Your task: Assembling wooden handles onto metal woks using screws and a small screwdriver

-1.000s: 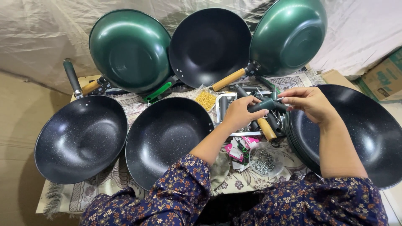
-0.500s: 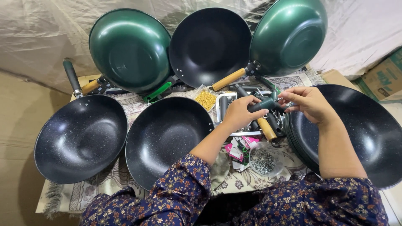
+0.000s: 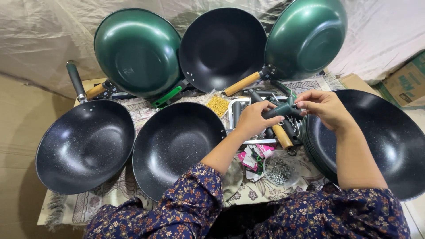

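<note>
Both hands meet over the middle of the cloth-covered table point(image 3: 133, 201), working on a dark green pan handle point(image 3: 280, 110) held in the air just above a tray point(image 3: 234, 116) of more handles. The left hand point(image 3: 252, 119) is closed around the handle's near end, fingers wrapped and thumb on top. The right hand point(image 3: 325, 106) is partly closed, its fingertips point(image 3: 301, 105) pinched at the handle's far end; whether they grip the handle itself or some small fitting there is too small to tell. The handle looks light, stiff and short, a moulded piece that will not bend; its smooth rounded body could turn in the fingers, so a full wrap about the middle, as the left hand has it, seems the surer hold, leaving the end free for finer work. Under the hands lie other handles, among them a wooden handle point(image 3: 282, 136) and several dark ones. Near them sit a bag of yellow pieces point(image 3: 218, 105), a clear bag of small metal parts point(image 3: 277, 170) and some pink packets point(image 3: 254, 156). Dark woks lie flat around: a left wok point(image 3: 84, 146), a middle wok point(image 3: 177, 146), and a stack of woks point(image 3: 385, 137) just beside the right forearm. Behind, two green woks point(image 3: 137, 53) and a black one lean upright.
</note>
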